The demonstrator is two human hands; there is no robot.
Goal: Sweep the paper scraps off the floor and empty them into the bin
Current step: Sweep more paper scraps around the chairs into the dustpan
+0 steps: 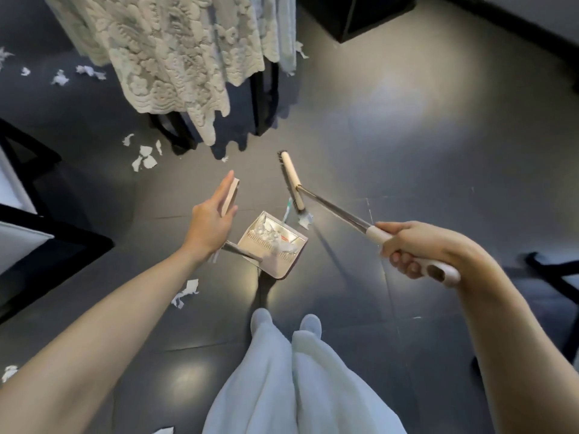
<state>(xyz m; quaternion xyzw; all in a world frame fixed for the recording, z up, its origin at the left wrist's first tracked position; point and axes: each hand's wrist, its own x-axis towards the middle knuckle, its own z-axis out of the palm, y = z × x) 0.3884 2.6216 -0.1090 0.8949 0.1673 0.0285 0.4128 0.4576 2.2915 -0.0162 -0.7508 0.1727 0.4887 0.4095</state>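
My left hand [210,220] holds the beige top grip of the dustpan handle [231,193], fingers straight along it and thumb on the other side. The dustpan [275,242] stands on the dark floor in front of my feet with several paper scraps inside. My right hand [416,249] grips the white handle of the broom [338,211]. Its beige head [292,179] sits on the floor just beyond the pan. One scrap [305,220] lies by the pan's mouth. More paper scraps [144,158] lie at left, with another scrap [186,292] near my left forearm.
A table draped in a white lace cloth [175,54] stands ahead, dark legs beneath it. Scraps [75,73] lie behind it at upper left. Dark furniture frames [37,233] sit at left and a chair leg [551,270] at right. No bin is in view.
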